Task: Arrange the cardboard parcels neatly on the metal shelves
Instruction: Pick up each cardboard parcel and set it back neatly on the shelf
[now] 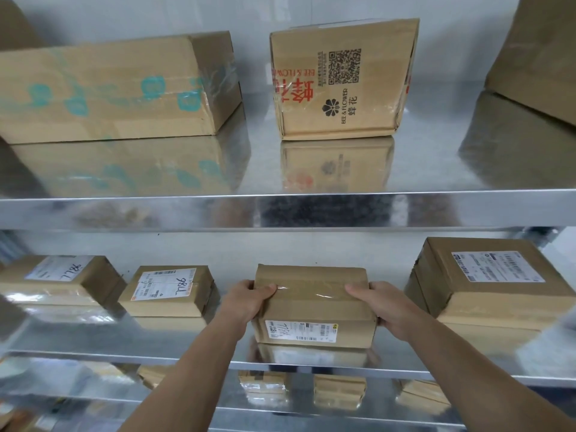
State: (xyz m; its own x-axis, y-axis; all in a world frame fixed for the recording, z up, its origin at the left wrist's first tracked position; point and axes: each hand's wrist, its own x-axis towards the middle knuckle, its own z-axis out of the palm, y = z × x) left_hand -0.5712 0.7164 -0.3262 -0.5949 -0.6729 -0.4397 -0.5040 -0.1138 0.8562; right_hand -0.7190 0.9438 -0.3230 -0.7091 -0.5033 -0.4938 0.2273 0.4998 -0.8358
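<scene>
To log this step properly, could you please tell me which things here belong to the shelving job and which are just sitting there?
In the job: left hand, right hand, gripped parcel, middle shelf.
Just sitting: Bee & Flower box, teal-taped box, large labelled box, small labelled parcel.

Bright, even light; glare on steel shelves; blurred, warped edges.

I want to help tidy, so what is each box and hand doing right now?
Middle parcel: taped shut, on the middle shelf, label facing front.
Left hand: grips its left side.
Right hand: grips its right side.
Bee & Flower box: on the top shelf, print sideways.
Long box: lying flat, top shelf.
Right parcel: flat, label up.
</scene>
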